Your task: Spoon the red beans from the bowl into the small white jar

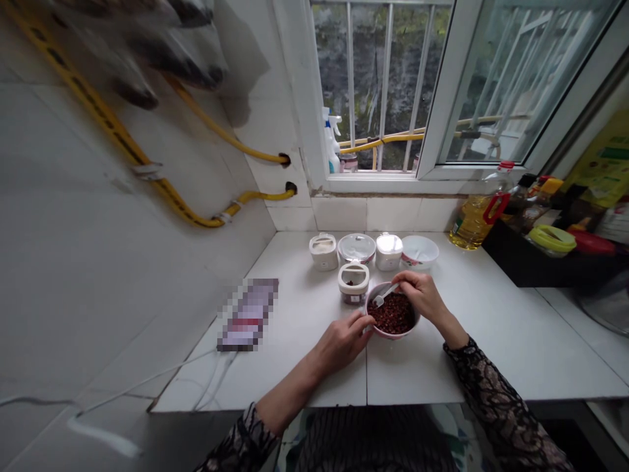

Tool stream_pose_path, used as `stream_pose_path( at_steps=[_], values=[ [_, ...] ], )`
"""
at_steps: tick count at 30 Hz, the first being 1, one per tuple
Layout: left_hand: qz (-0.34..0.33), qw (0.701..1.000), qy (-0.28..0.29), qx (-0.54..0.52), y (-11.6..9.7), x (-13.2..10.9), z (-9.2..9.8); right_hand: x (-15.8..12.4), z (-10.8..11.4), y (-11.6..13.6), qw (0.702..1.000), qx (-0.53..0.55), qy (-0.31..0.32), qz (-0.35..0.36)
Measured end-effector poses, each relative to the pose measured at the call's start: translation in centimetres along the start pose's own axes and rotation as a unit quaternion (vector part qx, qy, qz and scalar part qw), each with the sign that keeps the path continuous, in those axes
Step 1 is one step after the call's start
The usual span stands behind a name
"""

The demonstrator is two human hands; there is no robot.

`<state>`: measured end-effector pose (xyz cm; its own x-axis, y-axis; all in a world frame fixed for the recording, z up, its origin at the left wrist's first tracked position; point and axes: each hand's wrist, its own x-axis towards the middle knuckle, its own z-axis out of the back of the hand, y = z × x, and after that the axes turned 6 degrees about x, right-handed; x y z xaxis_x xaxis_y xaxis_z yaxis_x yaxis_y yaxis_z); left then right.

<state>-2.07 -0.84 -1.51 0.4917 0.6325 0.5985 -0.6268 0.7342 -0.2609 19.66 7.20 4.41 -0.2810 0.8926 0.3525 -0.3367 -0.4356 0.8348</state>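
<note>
A small pink-rimmed bowl (373, 328) full of dark red-brown bits (393, 313) stands on the white counter (491, 328). My left hand (344, 339) grips the bowl's left rim, fingers curled on it. My right hand (421, 294) is over the bowl's far right edge, pinching the handle of a small white spoon (382, 298) whose tip rests over the contents at the bowl's far left.
Behind the bowl stand several white lidded seasoning jars (353, 280) and a white bowl (419, 252). A phone (249, 314) on a white cable lies at the left. An oil bottle (474, 219) and a black tray of bottles (540, 262) sit right, under the window.
</note>
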Motion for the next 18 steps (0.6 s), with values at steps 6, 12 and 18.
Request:
stream_pose_path(
  at_steps=[6,12,18],
  values=[
    [-0.002,1.000,-0.007,-0.003,0.05,-0.04,-0.11,0.13,0.21,-0.04,0.998,0.049,-0.001,-0.034],
    [-0.004,1.000,-0.010,-0.004,-0.05,0.03,-0.06,0.45,0.63,0.01,0.991,0.107,-0.018,-0.072],
    [-0.014,1.000,-0.016,-0.002,-0.07,0.13,-0.06,0.69,0.71,-0.14,0.976,0.165,-0.028,-0.136]
  ],
)
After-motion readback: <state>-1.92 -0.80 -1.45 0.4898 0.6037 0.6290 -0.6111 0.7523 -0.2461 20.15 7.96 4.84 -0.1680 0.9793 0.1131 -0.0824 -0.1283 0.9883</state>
